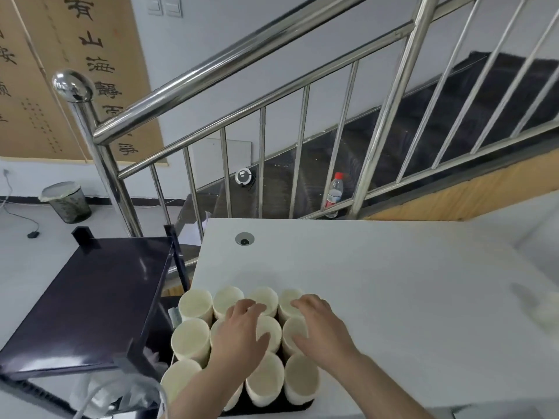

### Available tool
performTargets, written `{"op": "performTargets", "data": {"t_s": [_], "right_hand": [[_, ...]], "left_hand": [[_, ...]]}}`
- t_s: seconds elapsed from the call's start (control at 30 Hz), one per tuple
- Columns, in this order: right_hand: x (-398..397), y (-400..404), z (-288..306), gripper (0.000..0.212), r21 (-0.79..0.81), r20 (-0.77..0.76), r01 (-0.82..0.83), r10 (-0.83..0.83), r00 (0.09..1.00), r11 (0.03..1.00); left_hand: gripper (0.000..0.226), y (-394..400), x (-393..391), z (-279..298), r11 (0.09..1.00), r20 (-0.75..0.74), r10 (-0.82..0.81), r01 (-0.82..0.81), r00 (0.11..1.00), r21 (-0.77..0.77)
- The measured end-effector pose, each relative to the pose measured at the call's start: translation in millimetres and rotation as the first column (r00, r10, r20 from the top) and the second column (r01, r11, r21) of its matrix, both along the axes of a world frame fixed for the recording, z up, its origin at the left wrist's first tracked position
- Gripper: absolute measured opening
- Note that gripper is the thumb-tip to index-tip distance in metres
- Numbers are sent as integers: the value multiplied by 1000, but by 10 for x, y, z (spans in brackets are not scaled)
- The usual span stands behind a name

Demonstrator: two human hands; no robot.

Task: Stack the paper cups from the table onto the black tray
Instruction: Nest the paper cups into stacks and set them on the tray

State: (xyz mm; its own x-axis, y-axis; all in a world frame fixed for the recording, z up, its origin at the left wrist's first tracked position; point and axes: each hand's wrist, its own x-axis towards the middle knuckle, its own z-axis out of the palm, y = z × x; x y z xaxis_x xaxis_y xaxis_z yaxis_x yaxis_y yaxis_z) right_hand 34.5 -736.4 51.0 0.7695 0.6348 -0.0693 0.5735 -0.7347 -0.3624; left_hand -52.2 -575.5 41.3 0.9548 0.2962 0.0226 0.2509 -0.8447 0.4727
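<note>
Several cream paper cups (195, 303) stand close together in rows on the black tray (298, 407), at the near left part of the white table (393, 282). Only dark strips of the tray show between and below the cups. My left hand (240, 331) lies on top of the cups in the middle of the group, fingers spread and thumb on a neighbouring cup (267, 328). My right hand (319, 325) rests with spread fingers on the cups of the right-hand column (301, 376). Neither hand visibly grips a cup.
A black shelf cart (90, 297) stands against the table's left side. Behind the table rises a steel stair railing (102, 164), with a water bottle (334, 195) on the stairs. A cable hole (244, 239) sits in the tabletop. A blurred pale object (538, 309) lies at the right.
</note>
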Motion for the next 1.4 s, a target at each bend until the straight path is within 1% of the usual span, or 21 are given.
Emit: {"op": "performTargets", "data": {"t_s": [0.23,0.27,0.33,0.43,0.5,0.67,0.77,0.93,1.1,1.17,1.33,1.4], "right_hand": [[183,-1097,-18,57,8,-13,99,-99,995,995],[215,-1425,-10,56,6,-25,130,-130,991,991],[253,-1628,-15,56,10,-20,159,-159,987,987],[323,-2150,-15,56,9,-28,216,-216,976,976],[390,-2488,-39,55,-9,-18,264,-264,964,965],[568,-3178,-118,52,-38,-46,385,-387,921,922],[762,-3529,-169,47,-31,-34,477,-478,878,878],[1285,-4048,-237,39,-78,-17,628,-630,776,775],[1857,-4449,-256,40,-162,23,709,-716,698,686],[2112,-4572,-300,41,-192,17,733,-745,667,653],[2462,-4796,-378,43,-226,26,821,-839,544,525],[2563,-4904,-425,46,-255,34,836,-859,510,486]], "left_hand": [[50,-976,358,48,988,0,-151,151,989,-35],[50,-1286,470,36,982,-7,-184,183,983,-36],[50,-1463,531,34,977,-12,-210,209,978,-50],[48,-1956,695,46,966,-19,-254,253,967,-48],[48,-2272,806,47,957,-17,-285,283,958,-58],[47,-2847,1066,6,933,-57,-356,351,933,-85],[46,-3091,1311,-20,916,-72,-396,389,915,-101],[45,-3441,1897,-162,892,-71,-444,434,893,-126],[46,-3692,2497,-263,888,-87,-447,430,890,-161],[46,-3774,2739,-306,883,-101,-458,438,883,-170],[46,-3909,3143,-330,872,-111,-481,461,870,-165],[46,-3956,3257,-336,872,-121,-482,461,868,-164]]}}
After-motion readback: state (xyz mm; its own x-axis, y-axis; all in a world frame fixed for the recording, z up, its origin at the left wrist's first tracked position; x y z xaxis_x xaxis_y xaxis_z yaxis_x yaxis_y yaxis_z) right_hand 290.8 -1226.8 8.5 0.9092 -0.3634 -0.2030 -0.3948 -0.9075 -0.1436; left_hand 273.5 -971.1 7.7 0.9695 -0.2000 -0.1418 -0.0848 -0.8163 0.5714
